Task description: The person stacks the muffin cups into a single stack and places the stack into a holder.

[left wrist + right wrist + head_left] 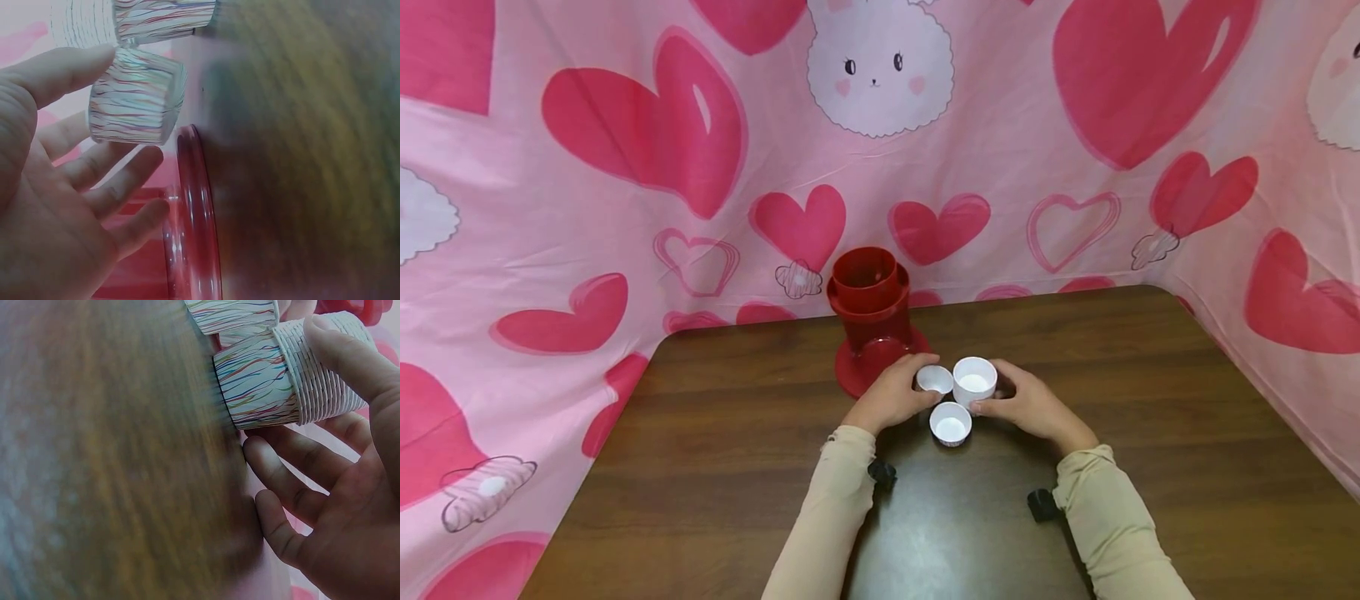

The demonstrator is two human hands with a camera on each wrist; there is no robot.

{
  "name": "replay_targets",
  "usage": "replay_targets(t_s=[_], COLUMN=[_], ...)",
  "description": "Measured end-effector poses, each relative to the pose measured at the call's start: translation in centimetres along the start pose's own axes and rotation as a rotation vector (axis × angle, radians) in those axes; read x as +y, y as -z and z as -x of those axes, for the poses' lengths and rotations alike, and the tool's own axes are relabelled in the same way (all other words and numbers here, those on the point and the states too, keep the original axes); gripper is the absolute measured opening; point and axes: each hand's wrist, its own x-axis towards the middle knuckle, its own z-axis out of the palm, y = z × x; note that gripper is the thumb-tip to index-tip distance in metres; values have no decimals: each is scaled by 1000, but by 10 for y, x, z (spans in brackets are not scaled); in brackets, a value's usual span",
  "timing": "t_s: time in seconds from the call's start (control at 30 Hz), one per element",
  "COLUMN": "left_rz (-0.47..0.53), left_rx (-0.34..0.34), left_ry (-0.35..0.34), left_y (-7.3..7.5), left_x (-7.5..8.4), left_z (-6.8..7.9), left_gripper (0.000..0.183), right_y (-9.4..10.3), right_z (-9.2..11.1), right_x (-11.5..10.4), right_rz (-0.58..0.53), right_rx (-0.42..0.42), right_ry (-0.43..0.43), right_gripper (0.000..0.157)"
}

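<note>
Three white paper baking cups or stacks, striped in several colours, stand close together. My left hand [895, 393] pinches the left baking cup [935, 379] between thumb and fingers, the other fingers spread behind it. On the right, my right hand [1028, 406] holds a taller stack of baking cups [325, 369], whose nested rims show as ridges; the thumb lies on one side and fingers on the other. Nearest the body is a third baking cup [951, 424], upright on the table, touched by neither hand. In the left wrist view, the pinched cup [134, 100] looks slightly tilted.
Just behind my left hand stands a red stand [880, 329] with a round base and a red cup-shaped top [865, 279]. The brown wooden table [737, 467] runs back to a pink heart-patterned cloth [1000, 167]. Small black devices [1042, 505] sit at both wrists.
</note>
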Motion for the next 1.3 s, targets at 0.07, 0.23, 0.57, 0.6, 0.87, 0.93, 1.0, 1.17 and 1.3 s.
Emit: replay_targets(t_s=[0.07,0.23,0.57,0.6,0.87,0.93,1.0,1.17,1.3], left_rz=[12,48,146,154,234,260,272,277,317], left_rx=[17,52,133,144,202,209,214,241,243], left_ry=[-28,-72,-114,-122,-167,-187,-197,-186,-184], left_y=[0,2,10,11,12,11,11,9,9], left_x=[-1,0,3,3,7,8,10,13,17], left_z=[-1,0,4,4,5,4,4,4,5], left_gripper=[58,55,54,53,54,54,54,57,58], right_y=[0,0,2,2,2,2,2,2,1], right_z=[0,1,1,1,1,1,1,2,2], right_x=[-1,-2,-4,-4,-4,-5,-4,-4,-2], right_rz=[1,10,12,13,19,21,28,35,29], right_rx=[2,8,1,1,0,-1,0,2,3], right_ry=[1,2,-11,-13,-19,-20,-22,-23,-17], right_gripper=[59,59,61,62,63,62,62,62,62])
